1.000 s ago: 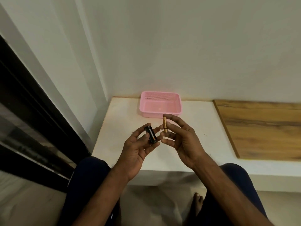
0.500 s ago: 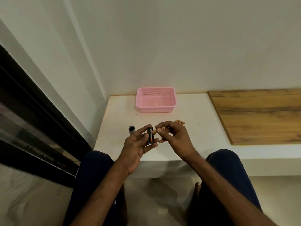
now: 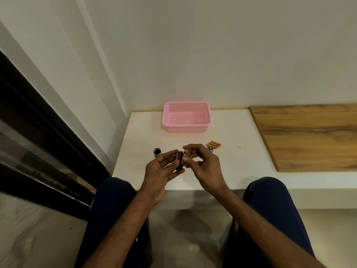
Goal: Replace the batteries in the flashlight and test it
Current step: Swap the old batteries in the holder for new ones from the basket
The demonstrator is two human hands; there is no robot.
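Observation:
My left hand (image 3: 161, 171) grips a small black battery holder (image 3: 179, 160), held upright above the near edge of the white table (image 3: 241, 161). My right hand (image 3: 202, 163) pinches a copper-coloured battery (image 3: 185, 151) and holds its end against the holder's top right side. The grey flashlight body (image 3: 157, 152) stands on the table just left of my left hand, open end up. Several loose copper batteries (image 3: 213, 145) lie on the table behind my right hand, next to a small silver cap (image 3: 211, 148).
A pink plastic basket (image 3: 186, 117) sits at the back of the table by the wall. A wooden board (image 3: 309, 136) covers the table's right part. A dark window frame (image 3: 38, 132) runs along the left. My knees are under the table's front edge.
My right hand has brought the battery from upright in the air down against the black holder. The view has tilted down, showing the flashlight body and loose batteries.

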